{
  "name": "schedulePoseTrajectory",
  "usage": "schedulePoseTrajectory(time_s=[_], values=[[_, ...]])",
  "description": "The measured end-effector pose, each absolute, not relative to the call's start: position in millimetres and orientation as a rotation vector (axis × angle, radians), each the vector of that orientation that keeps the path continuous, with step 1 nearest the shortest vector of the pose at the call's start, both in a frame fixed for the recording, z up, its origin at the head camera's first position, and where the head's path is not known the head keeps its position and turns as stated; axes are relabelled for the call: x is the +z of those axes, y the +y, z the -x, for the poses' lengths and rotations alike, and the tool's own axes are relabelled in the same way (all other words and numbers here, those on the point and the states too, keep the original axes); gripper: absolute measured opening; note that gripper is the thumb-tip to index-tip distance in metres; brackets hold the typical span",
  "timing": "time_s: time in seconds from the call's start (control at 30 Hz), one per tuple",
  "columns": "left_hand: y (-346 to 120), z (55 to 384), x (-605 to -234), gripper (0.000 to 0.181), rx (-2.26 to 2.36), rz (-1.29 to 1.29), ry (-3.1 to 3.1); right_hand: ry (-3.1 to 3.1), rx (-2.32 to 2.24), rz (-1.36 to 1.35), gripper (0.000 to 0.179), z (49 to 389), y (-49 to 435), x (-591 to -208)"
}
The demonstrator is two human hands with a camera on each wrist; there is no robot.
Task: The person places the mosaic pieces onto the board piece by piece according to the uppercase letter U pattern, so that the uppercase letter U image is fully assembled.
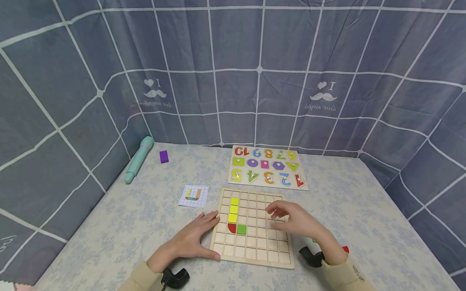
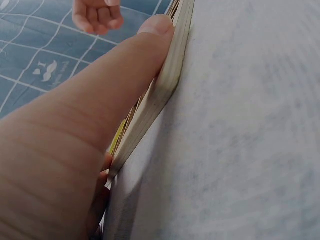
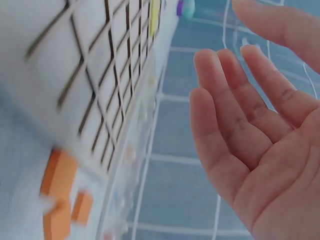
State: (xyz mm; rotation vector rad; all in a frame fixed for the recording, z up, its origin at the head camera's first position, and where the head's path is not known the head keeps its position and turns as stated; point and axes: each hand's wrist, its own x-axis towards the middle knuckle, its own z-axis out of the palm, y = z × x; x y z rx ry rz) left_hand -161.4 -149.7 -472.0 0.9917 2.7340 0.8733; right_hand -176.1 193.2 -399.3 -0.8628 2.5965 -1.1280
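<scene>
A wooden grid board [image 1: 261, 244] lies on the table. In its grid sit several yellow squares [image 1: 234, 209] in a column, a red rounded piece [image 1: 232, 228] below them and a green square [image 1: 241, 229] beside the red one. My left hand [image 1: 189, 240] rests against the board's left edge with fingers spread; the left wrist view shows its thumb [image 2: 135, 55] touching the rim. Above the board's right side hovers my right hand [image 1: 298, 220]. Its fingers [image 3: 210, 115] are loosely bent, and the palm holds nothing.
Left of the board lies a pattern card [image 1: 194, 196]. Behind it are a number puzzle [image 1: 267, 167], a purple block [image 1: 164, 157] and a turquoise microphone-shaped object [image 1: 139, 159]. Orange blocks [image 3: 60, 172] lie beside the board; a red piece [image 1: 346, 249] shows past my right wrist.
</scene>
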Motion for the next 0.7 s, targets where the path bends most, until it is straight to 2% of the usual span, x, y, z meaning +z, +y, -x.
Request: schedulePoseTrajectory(time_s=[0.37, 0.7], values=[[-150, 162, -472, 0.108, 0.865, -0.989, 2.736, 2.693, -1.249, 0.727, 0.034, 168, 245, -410], [-149, 161, -472, 0.108, 0.859, -0.993, 2.749, 2.724, -1.269, 0.438, 0.041, 164, 269, -411]])
